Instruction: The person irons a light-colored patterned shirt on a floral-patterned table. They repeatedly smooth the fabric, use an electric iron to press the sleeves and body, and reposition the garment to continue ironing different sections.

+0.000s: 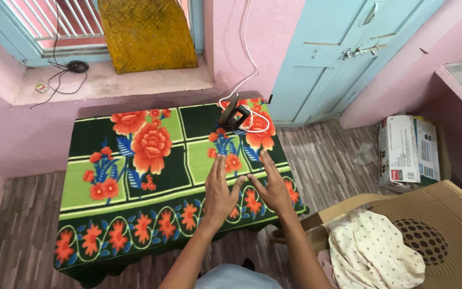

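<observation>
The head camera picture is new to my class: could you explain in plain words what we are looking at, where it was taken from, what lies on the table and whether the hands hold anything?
There is no machine here. One camera worn on a person's head looks down at that person's own two bare hands. The left hand and the right hand are stretched out flat, fingers spread, over a table covered by a green cloth with orange flowers. Neither hand holds anything. At the table's far edge a clothes iron stands on end, with its white cord running up the pink wall. Beyond are a window sill and a pale blue door. At lower right a spotted cream cloth lies on a tan plastic chair, near a cardboard box on the floor.
</observation>
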